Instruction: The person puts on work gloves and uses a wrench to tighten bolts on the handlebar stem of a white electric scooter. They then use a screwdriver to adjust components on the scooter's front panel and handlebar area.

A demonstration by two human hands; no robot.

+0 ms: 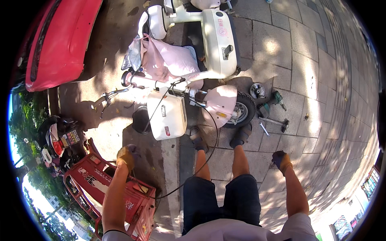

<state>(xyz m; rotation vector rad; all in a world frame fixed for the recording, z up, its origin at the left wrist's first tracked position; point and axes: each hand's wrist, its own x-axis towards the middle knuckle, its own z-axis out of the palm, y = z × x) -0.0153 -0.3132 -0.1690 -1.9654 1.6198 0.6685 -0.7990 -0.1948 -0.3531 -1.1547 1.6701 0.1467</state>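
Observation:
My left hand [128, 157], in a yellow-brown glove with dark fingers, hangs over the ground at the left, beside a red cargo tricycle [116, 188]. Its fingers look loosely apart, with nothing visible in them. At the right, my right hand [281, 160] wears a similar glove; its fingers are curled in, and whatever they hold, if anything, is hidden. In front of my feet a pink-and-white electric scooter [219, 44] lies on its side. Its white rear box [167, 114] faces me, and a wheel [243, 110] shows beside the pink fender [221, 105].
Right of the wheel lie a green power drill [277, 100], a hammer [275, 121], a wrench [264, 128] and a round metal wheel part [257, 90]. A black cable [189, 178] runs from the scooter past my legs toward the tricycle. A red car [64, 40] stands far left.

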